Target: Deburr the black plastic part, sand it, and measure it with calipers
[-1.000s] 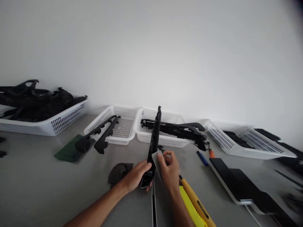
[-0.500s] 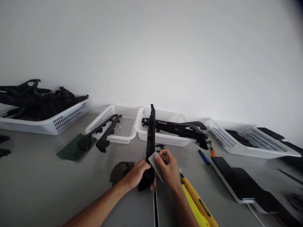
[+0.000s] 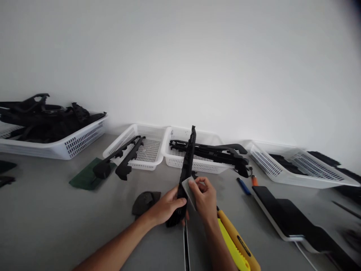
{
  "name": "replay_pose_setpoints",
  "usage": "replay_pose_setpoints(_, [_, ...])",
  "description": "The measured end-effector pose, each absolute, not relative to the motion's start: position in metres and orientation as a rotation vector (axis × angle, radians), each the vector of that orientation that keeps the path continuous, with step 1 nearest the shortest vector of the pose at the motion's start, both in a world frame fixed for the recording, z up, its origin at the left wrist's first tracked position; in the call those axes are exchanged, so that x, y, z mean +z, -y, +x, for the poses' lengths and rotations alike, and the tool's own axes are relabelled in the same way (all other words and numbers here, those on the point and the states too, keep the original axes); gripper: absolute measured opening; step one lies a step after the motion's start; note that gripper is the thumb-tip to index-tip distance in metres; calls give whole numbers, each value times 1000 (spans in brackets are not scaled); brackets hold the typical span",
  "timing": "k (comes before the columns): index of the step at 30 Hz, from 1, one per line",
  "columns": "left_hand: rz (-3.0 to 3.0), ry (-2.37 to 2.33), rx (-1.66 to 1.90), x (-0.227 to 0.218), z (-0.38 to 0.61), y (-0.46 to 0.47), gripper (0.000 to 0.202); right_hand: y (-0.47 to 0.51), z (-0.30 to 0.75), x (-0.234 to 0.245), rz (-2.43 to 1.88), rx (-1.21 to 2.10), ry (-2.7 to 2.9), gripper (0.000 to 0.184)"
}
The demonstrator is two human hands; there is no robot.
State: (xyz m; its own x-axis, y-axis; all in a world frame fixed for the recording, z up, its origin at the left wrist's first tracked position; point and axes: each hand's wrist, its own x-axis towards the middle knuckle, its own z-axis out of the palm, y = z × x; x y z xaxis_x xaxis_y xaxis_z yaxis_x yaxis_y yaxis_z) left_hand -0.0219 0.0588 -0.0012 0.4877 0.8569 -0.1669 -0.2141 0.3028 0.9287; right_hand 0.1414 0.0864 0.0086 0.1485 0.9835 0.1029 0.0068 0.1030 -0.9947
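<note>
Clasping a long black plastic trim strip (image 3: 188, 162) near its lower end, the left hand (image 3: 170, 206) holds it between thumb and fingers; the right hand (image 3: 205, 194) pinches a flat gray pad (image 3: 189, 190) at the strip's right edge. Left of the strip lies a dark rounded piece (image 3: 144, 202); beyond the strip, a white perforated basket (image 3: 207, 166).

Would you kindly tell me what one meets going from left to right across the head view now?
Heaped white basket → green sheet → dark curved piece → left hand → long black part → right hand → blue pen-like item → black-topped slab.
</note>
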Motion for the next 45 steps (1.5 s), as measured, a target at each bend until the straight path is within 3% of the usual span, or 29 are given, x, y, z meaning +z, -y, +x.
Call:
replay_pose_setpoints(8, [1141,-772,890,0,-23,-59,51,-84,134,10,-1176,979,1123,49])
replay_pose_setpoints(13, [1081,-736,684,-4,-25,-61,43,-93,144,2,-1247,863,974,55])
replay_pose_setpoints(20, [992,-779,944,-1,-21,-60,54,-87,136,1,-1171,1043,1131,53])
replay_pose_setpoints(25, [933,-813,872,-2,-22,-59,61,-87,137,4,-1172,982,1080,53])
replay_pose_setpoints(35, [997,-736,811,0,-23,-56,41,-89,139,2,-1162,986,1048,51])
replay_pose_setpoints(45, [1031,-848,843,5,-20,-54,39,-86,135,5,-1163,953,1075,47])
